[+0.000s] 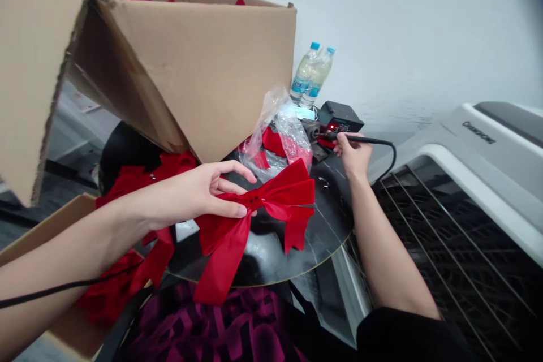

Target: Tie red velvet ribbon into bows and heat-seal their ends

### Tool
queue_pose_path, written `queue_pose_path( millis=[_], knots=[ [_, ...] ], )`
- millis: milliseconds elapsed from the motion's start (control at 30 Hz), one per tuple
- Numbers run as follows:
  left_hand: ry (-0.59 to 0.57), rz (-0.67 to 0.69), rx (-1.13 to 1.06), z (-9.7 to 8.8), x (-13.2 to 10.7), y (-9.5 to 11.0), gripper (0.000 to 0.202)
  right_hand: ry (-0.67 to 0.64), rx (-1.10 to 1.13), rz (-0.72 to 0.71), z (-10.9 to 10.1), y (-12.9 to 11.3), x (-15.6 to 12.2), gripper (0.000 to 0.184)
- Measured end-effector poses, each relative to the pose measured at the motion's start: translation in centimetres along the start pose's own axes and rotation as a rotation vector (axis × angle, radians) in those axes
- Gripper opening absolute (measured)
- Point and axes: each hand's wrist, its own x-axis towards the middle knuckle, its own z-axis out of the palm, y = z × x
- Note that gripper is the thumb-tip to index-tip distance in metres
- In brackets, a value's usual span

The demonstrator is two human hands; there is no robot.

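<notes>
Between thumb and fingers, my left hand [224, 192] holds a red velvet bow [292, 184] by its middle, where small dark spots show. The bow's tails hang over the edge of a round black table [326, 226]. My right hand [354, 153] is closed round the handle of a soldering iron [335, 136], whose tip end is at the iron holder [313, 130]. Behind it stands a black control box [339, 116] with a lit red light. A clear plastic bag [278, 124] with red pieces lies beyond the bow.
A big cardboard box [212, 68] with red pieces stands at the back left. More red bows [139, 178] lie beside my left forearm, above a lower open carton [55, 220]. Two water bottles [311, 76] stand by the wall. A white air cooler [487, 147] is at the right.
</notes>
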Motion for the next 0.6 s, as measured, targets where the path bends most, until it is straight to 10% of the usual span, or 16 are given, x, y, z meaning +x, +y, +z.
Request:
queue_pose_path(
  millis=[600],
  knots=[
    [0.138,0.178,0.209,-1.9,-7.7,-3.2,0.038,-0.198,-0.054,0.387,5.1,-1.9,-0.4,0.028]
  ],
)
